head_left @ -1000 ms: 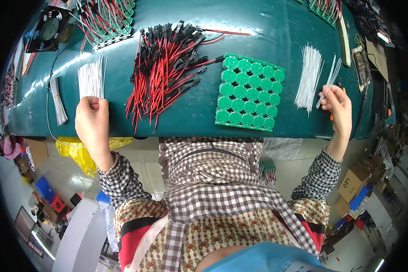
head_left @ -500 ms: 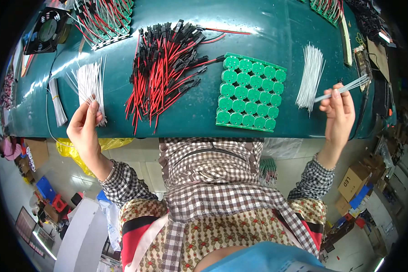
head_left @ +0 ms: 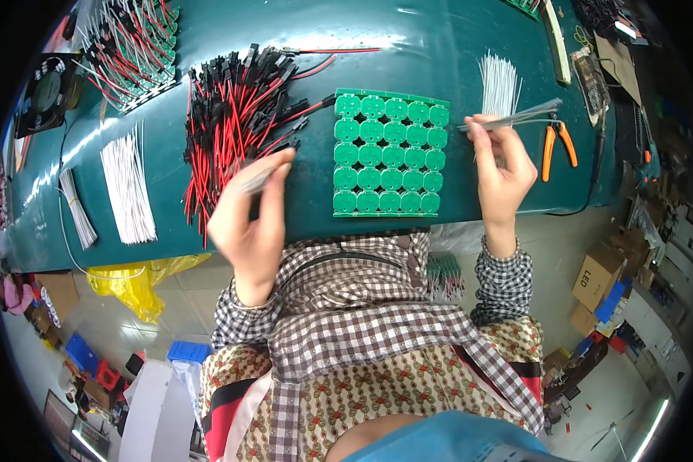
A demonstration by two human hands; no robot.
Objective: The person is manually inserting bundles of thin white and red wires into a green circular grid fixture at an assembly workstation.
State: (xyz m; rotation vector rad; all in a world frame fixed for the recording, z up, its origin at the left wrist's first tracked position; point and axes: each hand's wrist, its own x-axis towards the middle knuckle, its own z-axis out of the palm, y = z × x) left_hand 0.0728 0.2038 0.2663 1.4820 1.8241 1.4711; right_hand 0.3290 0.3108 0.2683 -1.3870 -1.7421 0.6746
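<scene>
My left hand (head_left: 250, 223) is in front of the red and black wires, its fingers pinched on a few thin white wires (head_left: 256, 182), which are smeared by motion. My right hand (head_left: 507, 171) is right of the green circuit board panel (head_left: 390, 158), closed round a small bundle of white wires (head_left: 533, 114) that sticks out to the right. The panel lies flat, with rows of rounded boards. Behind my right hand lies a pile of white wires (head_left: 500, 83), partly covered by it. Another white wire pile (head_left: 128, 189) lies left of my left hand.
A heap of red and black wires with black connectors (head_left: 235, 115) lies left of the panel. Orange-handled pliers (head_left: 548, 154) rest at the right. A banded wire bundle (head_left: 78, 208), a black fan (head_left: 50, 88) and wired boards (head_left: 135, 50) are at the left.
My left hand has left the left white wire pile and moved right, toward the panel. My right hand has moved left with its wire bundle, and the pliers now show. The whole view has shifted.
</scene>
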